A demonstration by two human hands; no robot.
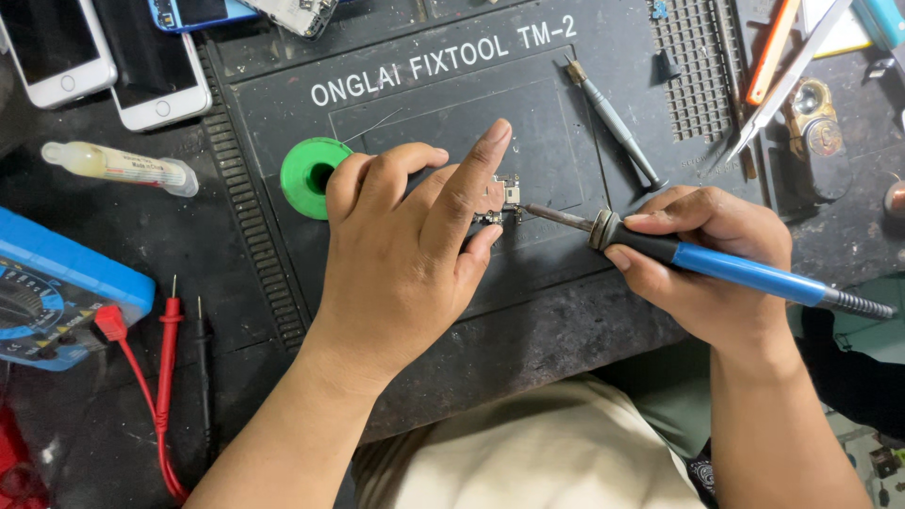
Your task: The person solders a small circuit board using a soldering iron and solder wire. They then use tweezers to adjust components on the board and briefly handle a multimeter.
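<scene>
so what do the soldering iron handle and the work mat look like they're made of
Soldering iron handle: looks like smooth blue plastic with a slight sheen, ending in a black collar, probably plastic or rubber, where the right hand grips it; the shaft beyond is dull grey metal. Work mat: matte dark grey, with moulded ridges and recessed trays, so likely silicone or rubber, though the picture cannot settle which.

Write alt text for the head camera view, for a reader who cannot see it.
A right hand holds a blue-handled soldering iron with its tip at a small circuit part, which the left hand steadies on a dark work mat. Nearby lie a green solder spool, a blue multimeter and two white phones.
</scene>
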